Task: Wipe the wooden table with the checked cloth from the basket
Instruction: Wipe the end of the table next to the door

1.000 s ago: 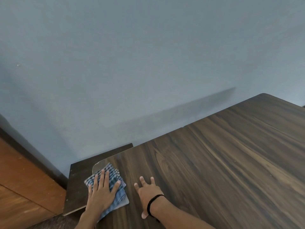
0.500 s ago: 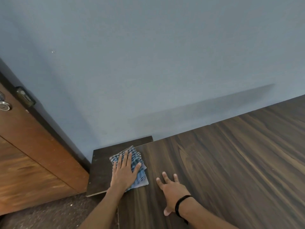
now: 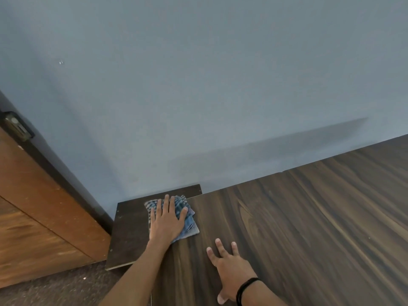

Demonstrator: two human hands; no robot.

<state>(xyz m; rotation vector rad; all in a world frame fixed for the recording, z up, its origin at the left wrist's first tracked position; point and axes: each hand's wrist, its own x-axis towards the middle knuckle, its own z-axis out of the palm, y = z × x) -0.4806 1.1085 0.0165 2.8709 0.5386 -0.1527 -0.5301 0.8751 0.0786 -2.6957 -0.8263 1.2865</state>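
**Wiping the far left corner**

Left hand (image 3: 167,219) spread flat, fingers wide, pressing the folded blue-and-white checked cloth (image 3: 187,219) onto the far left corner of the dark wood-grain table (image 3: 298,217), partly over its left edge above a lower dark board (image 3: 130,228). Right hand (image 3: 229,268) open, palm down nearby, bracing. Best done with even pressure, overlapping strokes along the grain, cloth kept folded

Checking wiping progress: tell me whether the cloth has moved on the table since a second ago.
Yes. The cloth, under the left hand, has slid away from the person along the table edge, toward the wall.
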